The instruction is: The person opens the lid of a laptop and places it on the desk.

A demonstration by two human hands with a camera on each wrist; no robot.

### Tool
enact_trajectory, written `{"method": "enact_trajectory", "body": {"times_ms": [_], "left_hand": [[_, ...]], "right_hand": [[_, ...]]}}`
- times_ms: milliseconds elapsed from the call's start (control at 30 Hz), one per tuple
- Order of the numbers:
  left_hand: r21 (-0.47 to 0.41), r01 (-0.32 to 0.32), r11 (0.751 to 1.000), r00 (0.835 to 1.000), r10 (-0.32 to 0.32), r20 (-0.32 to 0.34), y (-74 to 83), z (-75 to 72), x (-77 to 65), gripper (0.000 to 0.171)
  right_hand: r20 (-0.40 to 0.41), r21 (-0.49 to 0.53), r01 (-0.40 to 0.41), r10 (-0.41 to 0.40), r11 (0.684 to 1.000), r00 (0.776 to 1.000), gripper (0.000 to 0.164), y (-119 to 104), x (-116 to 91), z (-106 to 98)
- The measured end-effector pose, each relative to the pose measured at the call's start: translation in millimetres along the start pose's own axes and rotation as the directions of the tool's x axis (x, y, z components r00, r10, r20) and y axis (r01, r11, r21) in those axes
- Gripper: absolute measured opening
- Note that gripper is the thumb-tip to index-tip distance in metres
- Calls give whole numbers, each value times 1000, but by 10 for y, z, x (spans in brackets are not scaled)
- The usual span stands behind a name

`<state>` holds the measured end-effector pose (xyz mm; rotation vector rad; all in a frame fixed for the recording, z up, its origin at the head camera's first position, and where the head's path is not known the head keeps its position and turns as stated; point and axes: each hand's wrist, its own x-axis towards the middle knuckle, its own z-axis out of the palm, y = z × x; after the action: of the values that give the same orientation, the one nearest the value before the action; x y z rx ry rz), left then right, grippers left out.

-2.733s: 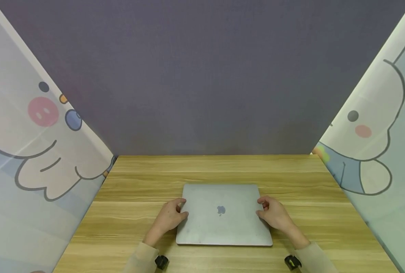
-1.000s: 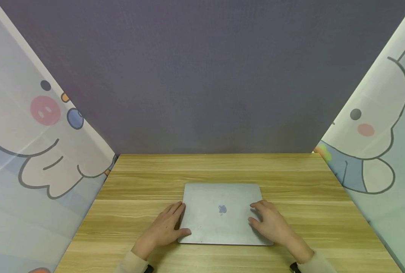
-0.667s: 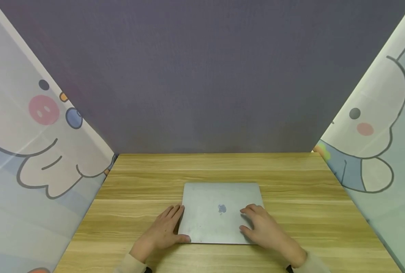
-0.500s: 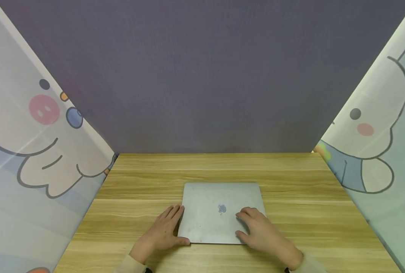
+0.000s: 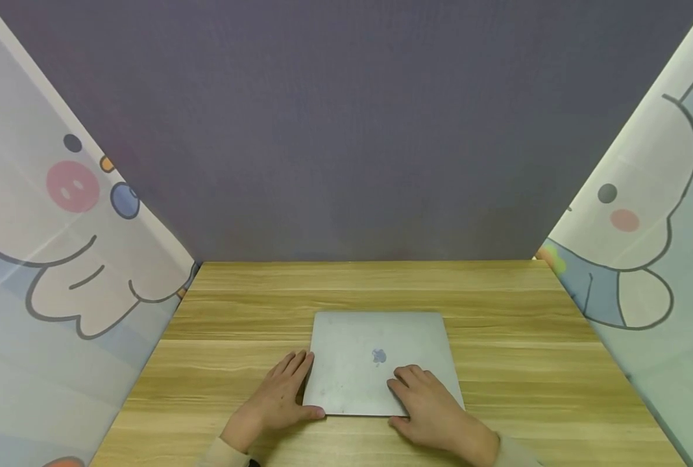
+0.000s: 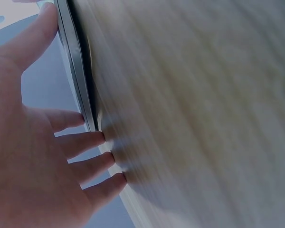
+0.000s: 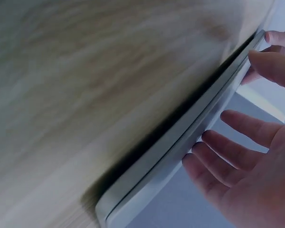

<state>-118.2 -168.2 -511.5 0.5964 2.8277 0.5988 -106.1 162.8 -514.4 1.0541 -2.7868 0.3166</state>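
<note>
A closed silver laptop (image 5: 352,370) with an apple logo lies flat on the table, its lid facing up. My left hand (image 5: 276,397) is at its left side. The left fingers are nearly straight, their tips down by the table along the laptop's side, and the thumb lies at the front left corner. My right hand (image 5: 431,408) is over the front right part of the lid, fingers loosely bent, thumb tip at the front edge. In the right wrist view, the laptop's front edge (image 7: 161,152) shows a thin seam between lid and base.
The wood-grain table (image 5: 235,305) extends around the laptop on all sides. A dark grey panel (image 5: 346,130) stands at its back edge. Pale curtains with cartoon animals, one at the left (image 5: 8,363) and one at the right (image 5: 685,363), flank the table.
My right hand has moved from the laptop's right edge leftward and nearer across the lid to its front edge. My left hand has slid nearer to the front left corner. The laptop stays put, closed.
</note>
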Motion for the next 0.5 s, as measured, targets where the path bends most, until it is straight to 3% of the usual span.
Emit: {"method": "enact_trajectory", "body": {"times_ms": [267,500], "left_hand": [[8,-1,1000,1000,1,-8,-11,3,-6,115],[10,-12,1000,1000,12,-16,8,-15,-9,115]], "right_hand": [[-19,-56,17,-18,998,1000,53,-63,47,54],[17,-94,3,-1,996,1000,58,-88,91,87]]}}
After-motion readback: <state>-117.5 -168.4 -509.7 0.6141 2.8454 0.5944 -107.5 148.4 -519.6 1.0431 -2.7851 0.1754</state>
